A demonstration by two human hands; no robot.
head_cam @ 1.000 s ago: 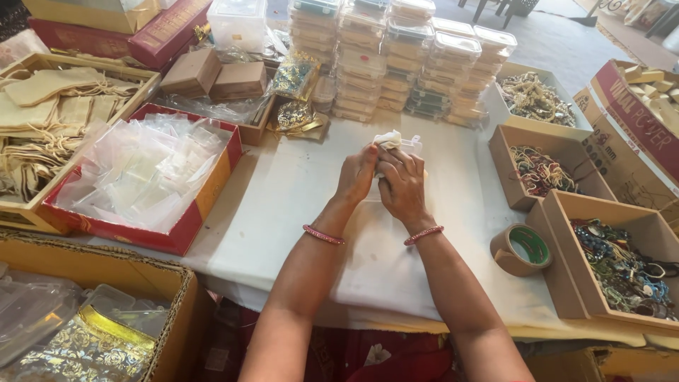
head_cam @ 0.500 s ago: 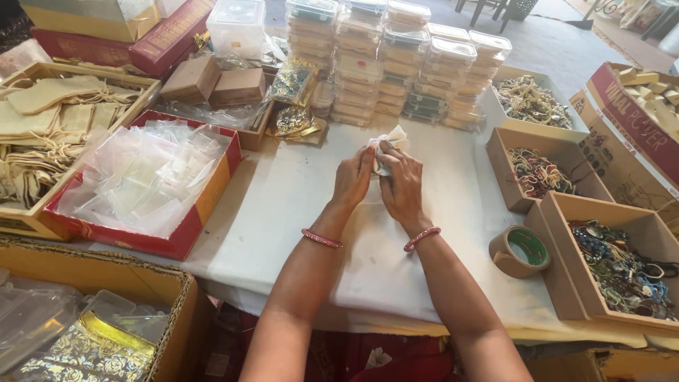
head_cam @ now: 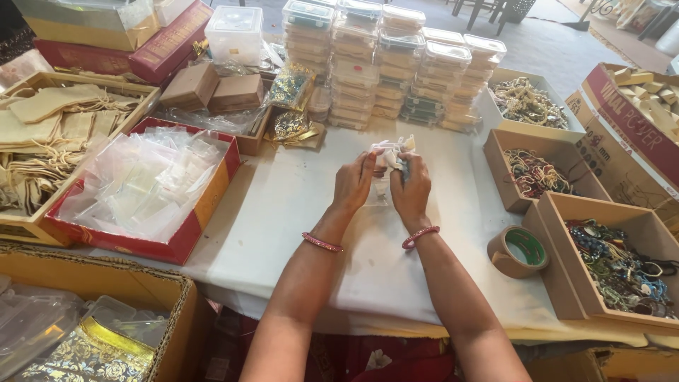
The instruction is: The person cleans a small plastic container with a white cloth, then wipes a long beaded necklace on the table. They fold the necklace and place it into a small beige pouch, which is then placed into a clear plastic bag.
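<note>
Two bare hands are held close together above the middle of the white cloth-covered table [head_cam: 283, 205], and a small clear plastic pouch [head_cam: 393, 152] with something pale inside is pinched between them. The left hand [head_cam: 353, 182] is closed on the pouch's left edge with thumb and fingers curled, and the right hand [head_cam: 412, 189] is closed on its right side; what lies inside the pouch cannot be made out. The pouch is raised just off the cloth, with its upper end showing above the fingertips. A pink beaded bangle [head_cam: 322, 242] is worn on the left wrist and a like pink bangle [head_cam: 421, 236] on the right.

Just right of the right forearm, a roll of brown packing tape with a green core [head_cam: 518, 251] is laid flat on the cloth. Beyond it, three open brown cardboard boxes are ranged along the right side: the nearest cardboard box of mixed coloured bracelets [head_cam: 617, 265], a middle cardboard box of dark threaded bands [head_cam: 537, 170], and a far cardboard box of pale beaded pieces [head_cam: 527, 101]. Behind the hands, stacks of clear lidded plastic boxes [head_cam: 385, 64] are set in rows. To the left, a red shallow tray heaped with empty clear plastic pouches [head_cam: 141, 187] is placed near the left arm, and a wooden tray of beige cloth drawstring bags [head_cam: 49, 145] is seen further left.
</note>
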